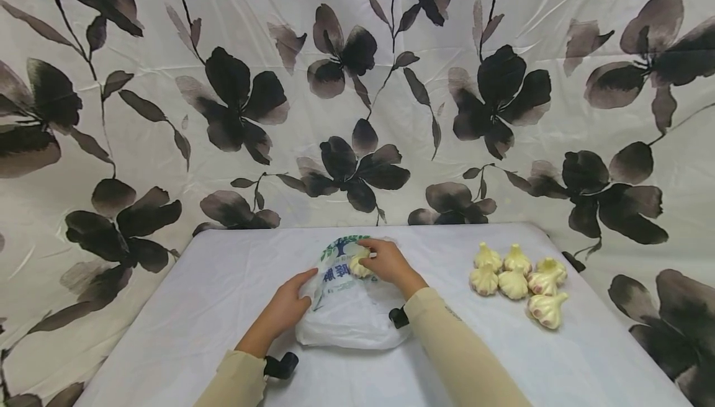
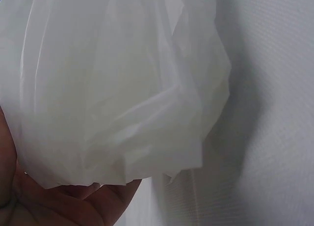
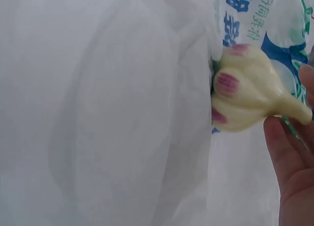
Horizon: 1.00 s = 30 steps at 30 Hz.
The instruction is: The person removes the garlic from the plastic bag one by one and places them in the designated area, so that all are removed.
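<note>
A white plastic bag (image 1: 353, 323) with blue and green print lies at the middle of the table. My left hand (image 1: 286, 306) holds the bag's left edge; in the left wrist view, the thumb is on one side and the fingers pass behind the thin plastic (image 2: 117, 88). Between the fingers and thumb of my right hand (image 1: 391, 263) is a pale garlic bulb (image 3: 248, 88) with pink-purple patches, pinched by its stem. Its rounded end sits at the bag's opening, partly behind the white plastic edge in the right wrist view, with the printed side beyond.
Several more garlic bulbs (image 1: 512, 284) stand and lie grouped on the right side of the table. A white cloth covers the table (image 1: 223, 283). Behind it hangs a floral-patterned curtain (image 1: 424, 121). Each wrist carries a small black camera (image 1: 282, 365).
</note>
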Tool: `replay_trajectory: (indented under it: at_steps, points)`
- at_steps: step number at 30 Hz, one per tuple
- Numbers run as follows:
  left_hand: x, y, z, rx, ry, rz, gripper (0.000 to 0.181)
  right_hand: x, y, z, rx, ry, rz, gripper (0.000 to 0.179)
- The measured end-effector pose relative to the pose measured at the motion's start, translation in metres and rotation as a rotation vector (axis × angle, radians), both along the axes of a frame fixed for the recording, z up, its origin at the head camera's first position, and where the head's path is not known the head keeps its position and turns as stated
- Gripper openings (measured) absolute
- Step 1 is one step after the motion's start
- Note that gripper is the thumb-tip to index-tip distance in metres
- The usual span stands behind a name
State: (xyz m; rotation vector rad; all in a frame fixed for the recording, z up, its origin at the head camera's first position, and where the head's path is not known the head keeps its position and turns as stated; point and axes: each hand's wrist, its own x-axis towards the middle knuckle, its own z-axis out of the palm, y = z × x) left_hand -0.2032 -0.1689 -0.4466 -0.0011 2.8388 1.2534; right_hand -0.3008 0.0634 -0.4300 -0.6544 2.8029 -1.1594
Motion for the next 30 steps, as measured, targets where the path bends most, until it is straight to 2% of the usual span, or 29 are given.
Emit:
replay_trajectory:
  at_steps: [4, 9, 18, 30]
  points:
    - [0.001, 0.000, 0.000, 0.002, -0.004, 0.000, 0.065, 0.001, -0.005, -0.003, -0.023, 0.021, 0.015, 0.039]
    - [0.001, 0.000, 0.000, 0.003, -0.002, -0.003, 0.065, 0.004, -0.007, -0.003, -0.027, 0.082, -0.015, 0.028]
    - [0.002, 0.001, 0.001, 0.003, 0.006, -0.004, 0.065, 0.005, -0.001, 0.005, -0.012, 0.139, -0.038, 0.026]
    - [0.002, 0.000, 0.002, 0.000, 0.003, -0.011, 0.064, 0.003, 0.018, 0.012, -0.083, 0.024, -0.113, 0.020]
